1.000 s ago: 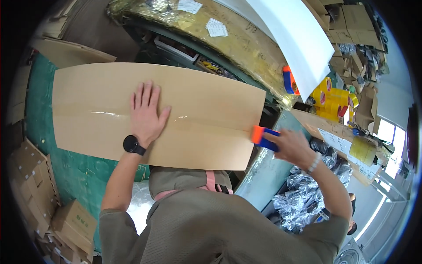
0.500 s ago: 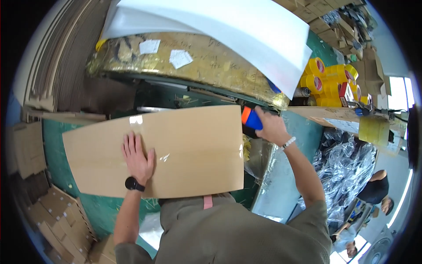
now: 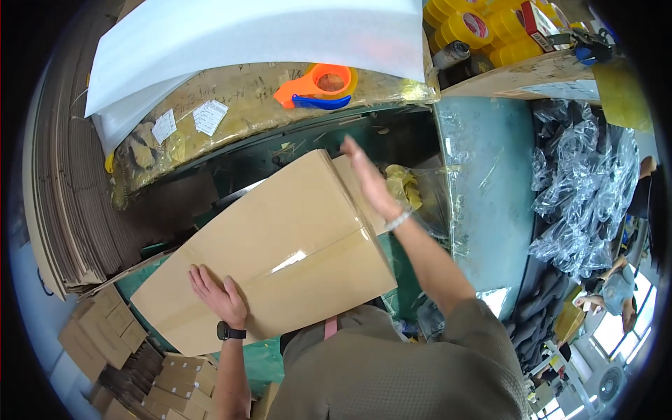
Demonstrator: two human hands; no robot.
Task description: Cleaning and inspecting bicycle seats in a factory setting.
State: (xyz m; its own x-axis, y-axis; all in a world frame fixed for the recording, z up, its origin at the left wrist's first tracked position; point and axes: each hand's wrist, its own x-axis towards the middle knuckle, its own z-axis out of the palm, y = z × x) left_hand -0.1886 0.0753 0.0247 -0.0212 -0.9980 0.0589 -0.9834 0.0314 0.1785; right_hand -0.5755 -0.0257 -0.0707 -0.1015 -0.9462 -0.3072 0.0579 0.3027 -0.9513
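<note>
Since the left hand [image 3: 215, 294] lies flat, fingers spread, on the near end of the taped cardboard box [image 3: 280, 245] over the green table [image 3: 483, 161], it likely handles light, stiff, slick on tape; grip edges. Right hand [image 3: 367, 178] open-palmed at far flap, holding nothing. Beyond: orange tape dispenser [image 3: 318, 85].

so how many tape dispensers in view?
2. An orange tape dispenser lies on the wrapped bundle beyond the box; a blue-handled dispenser sits top right by the yellow rolls. More may be hidden.
</note>
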